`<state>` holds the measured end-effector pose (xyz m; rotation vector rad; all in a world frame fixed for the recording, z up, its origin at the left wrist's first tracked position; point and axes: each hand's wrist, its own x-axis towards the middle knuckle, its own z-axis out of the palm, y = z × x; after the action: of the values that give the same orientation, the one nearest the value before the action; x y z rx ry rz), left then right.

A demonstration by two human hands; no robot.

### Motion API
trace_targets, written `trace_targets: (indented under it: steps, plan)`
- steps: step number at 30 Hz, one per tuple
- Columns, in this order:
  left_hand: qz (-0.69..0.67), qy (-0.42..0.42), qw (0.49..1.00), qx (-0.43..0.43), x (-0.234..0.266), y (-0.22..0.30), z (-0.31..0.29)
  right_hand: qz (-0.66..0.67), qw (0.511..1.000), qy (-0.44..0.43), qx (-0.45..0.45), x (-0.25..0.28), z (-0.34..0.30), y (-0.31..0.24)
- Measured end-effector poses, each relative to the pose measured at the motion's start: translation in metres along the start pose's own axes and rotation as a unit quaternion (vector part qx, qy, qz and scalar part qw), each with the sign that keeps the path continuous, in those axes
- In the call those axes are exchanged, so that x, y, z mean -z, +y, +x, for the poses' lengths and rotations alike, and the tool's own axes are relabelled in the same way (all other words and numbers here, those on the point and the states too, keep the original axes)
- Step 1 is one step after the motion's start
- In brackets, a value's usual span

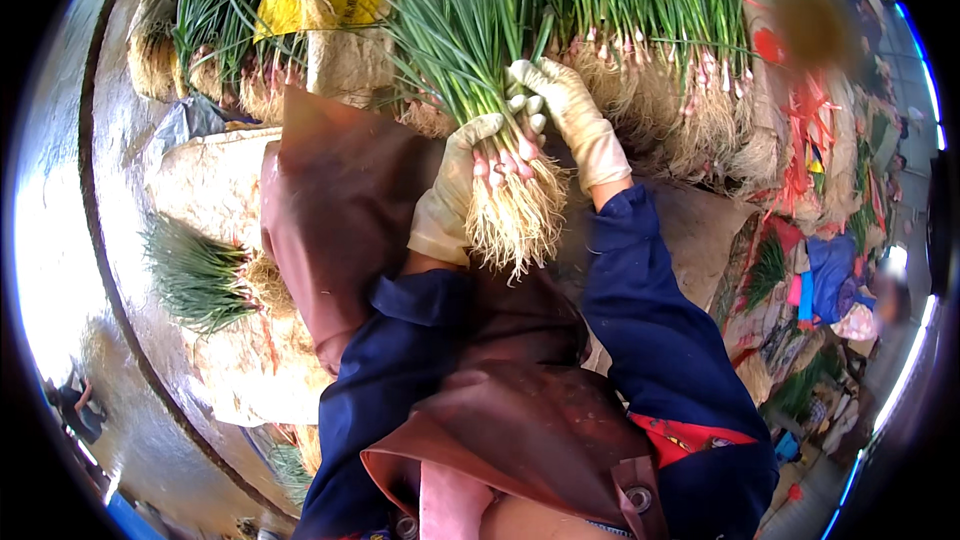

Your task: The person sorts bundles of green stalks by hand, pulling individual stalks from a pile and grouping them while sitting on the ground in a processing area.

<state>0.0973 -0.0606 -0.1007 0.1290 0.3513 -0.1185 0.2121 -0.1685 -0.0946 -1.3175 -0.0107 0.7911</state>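
A bunch of green onions (515,165) is held up in front of me, its pale pinkish bulbs and long straw-coloured roots hanging toward me and its green leaves pointing away. My left hand (452,185), in a whitish glove, wraps the bunch from the left just above the bulbs. From the right, my gloved right hand (565,110) curls its fingers round the stems a little higher up. Parts of the fingers of both hands are hidden behind the stems. A brown apron (350,190) covers my lap beneath the bunch.
More green onions (700,70) stand packed in a row beyond my hands. A small bundle (205,275) lies on pale sacking (250,360) at left. Red plastic strings (808,120) hang at right. Another person (75,408) is at the far left; a blue-clad one (835,275) sits at far right.
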Motion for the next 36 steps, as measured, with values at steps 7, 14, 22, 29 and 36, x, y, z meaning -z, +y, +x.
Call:
trace_targets:
  steps: [7,14,22,29,36]
  plan:
    - [0.038,-0.023,0.999,0.022,0.015,-0.002,0.007,-0.497,0.856,0.126,0.059,0.021,0.006,0.006]
    - [0.041,-0.052,0.998,0.012,0.02,0.005,0.009,-0.794,0.595,0.124,-0.03,0.05,0.018,-0.042]
    - [-0.077,0.119,0.99,0.027,0.002,0.003,0.013,-0.718,0.676,0.132,-0.099,0.042,0.036,-0.064]
    - [0.073,-0.038,0.992,0.094,0.011,0.008,0.006,-0.54,0.802,0.03,0.254,0.024,-0.045,0.004]
    - [0.073,-0.058,0.994,0.05,-0.004,0.002,-0.003,0.017,0.998,0.034,-0.055,0.004,0.001,0.002]
